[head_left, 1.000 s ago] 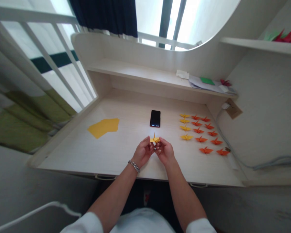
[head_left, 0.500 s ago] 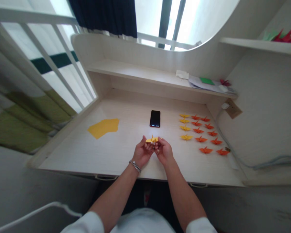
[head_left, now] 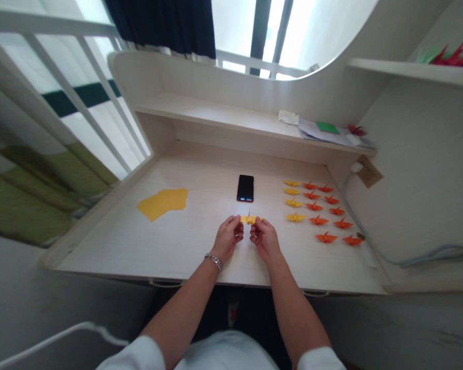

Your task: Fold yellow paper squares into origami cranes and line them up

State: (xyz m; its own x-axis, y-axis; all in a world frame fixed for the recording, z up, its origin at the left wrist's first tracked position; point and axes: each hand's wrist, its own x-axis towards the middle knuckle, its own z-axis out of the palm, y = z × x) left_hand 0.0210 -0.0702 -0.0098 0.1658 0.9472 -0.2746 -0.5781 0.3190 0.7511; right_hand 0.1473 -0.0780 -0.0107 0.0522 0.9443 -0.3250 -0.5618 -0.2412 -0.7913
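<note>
1. A big pale wooden desk [head_left: 185, 241] is sitting under a bright window, with a long shelf [head_left: 216, 114] running along its back.
2. A person is sitting at the desk, and both bare arms are reaching out over the front of it.
3. A flat yellow sheet of paper [head_left: 162, 202] is lying on the left part of the desk, well apart from the hands.
4. A pile of papers [head_left: 332, 134] is lying at the right end of the shelf.
5. A black phone [head_left: 246, 188] is lying flat in the middle of the desk, just past the hands.
6. Lots of little paper birds are sitting in neat rows on the right side of the desk: a row of yellow birds [head_left: 293, 199] nearest the phone, and two rows of orange birds [head_left: 327, 210] beside them.
7. The left hand [head_left: 227, 237] is wearing a silver bracelet [head_left: 214, 261] on its wrist, and its fingertips are pinching the left wing of a small yellow paper bird [head_left: 249, 219].
8. The right hand [head_left: 264, 237] is pinching the right wing of the same bird.
9. The two hands are sitting near each other with a little gap between them, and the small bird is stretching across that gap, just above the desk and near the phone.
</note>
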